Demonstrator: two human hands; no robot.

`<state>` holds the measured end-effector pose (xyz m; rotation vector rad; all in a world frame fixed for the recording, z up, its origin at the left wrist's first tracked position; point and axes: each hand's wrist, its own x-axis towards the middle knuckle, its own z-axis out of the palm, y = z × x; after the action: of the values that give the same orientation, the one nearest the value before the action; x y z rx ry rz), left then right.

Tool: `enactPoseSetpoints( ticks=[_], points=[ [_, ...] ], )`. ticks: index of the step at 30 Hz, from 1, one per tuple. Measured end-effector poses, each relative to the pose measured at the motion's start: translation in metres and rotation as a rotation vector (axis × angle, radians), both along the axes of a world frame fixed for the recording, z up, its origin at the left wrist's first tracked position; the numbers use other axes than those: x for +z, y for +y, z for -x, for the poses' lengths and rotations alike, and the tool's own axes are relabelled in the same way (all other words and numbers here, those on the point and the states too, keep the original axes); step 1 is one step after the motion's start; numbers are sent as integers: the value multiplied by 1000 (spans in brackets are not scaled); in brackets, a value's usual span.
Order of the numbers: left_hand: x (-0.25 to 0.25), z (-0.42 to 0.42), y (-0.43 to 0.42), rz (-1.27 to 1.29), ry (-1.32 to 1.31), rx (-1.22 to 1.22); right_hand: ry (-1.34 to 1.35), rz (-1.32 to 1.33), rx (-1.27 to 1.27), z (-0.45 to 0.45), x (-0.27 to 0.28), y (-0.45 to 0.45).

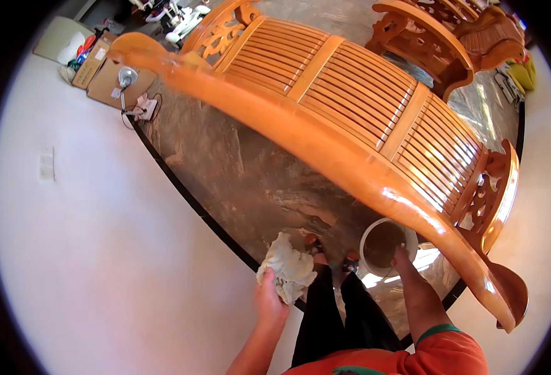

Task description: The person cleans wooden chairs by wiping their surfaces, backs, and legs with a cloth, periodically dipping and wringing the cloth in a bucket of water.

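A crumpled off-white cloth (287, 267) is gripped in my left hand (270, 297), with its folds hanging out over my dark trousers. My right hand (402, 258) is closed at the near right rim of a white bucket (364, 247), seemingly on its thin handle. Brownish liquid shows inside the bucket. Just beyond both hands runs the thick, glossy top rail of a wooden bench (300, 134), which touches neither the cloth nor my left hand.
White walls stand at the left and right. Cardboard boxes (110, 81) and a small lamp (126, 77) are at the back left. Another wooden chair (422, 31) stands at the back right. My feet are on the brown marbled floor (225, 169).
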<state>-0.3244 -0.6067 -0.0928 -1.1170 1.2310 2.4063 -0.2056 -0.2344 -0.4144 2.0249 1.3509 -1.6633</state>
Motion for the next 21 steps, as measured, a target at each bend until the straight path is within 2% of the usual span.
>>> enactPoseSetpoints(
  ticks=[4,7,8,11,14,18,21],
  points=[
    [-14,-24,4,-76,-139,91,-30,-47,401,1,-31,-9],
    [-20,-41,0,-112,-95,134,-122,-164,813,9,-54,-18],
    [-22,-45,-3,-120,-95,163,-190,-177,801,32,-20,-39],
    [-23,-57,-15,-116,-99,234,7,-184,905,54,-30,-63],
    [-25,-66,-28,-66,-98,291,73,-254,1053,87,-47,-93],
    [-33,-72,-41,-53,-82,343,150,-201,1163,130,-45,-146],
    [-39,-72,-51,-64,-68,355,94,-206,1272,171,-6,-195]
  ],
)
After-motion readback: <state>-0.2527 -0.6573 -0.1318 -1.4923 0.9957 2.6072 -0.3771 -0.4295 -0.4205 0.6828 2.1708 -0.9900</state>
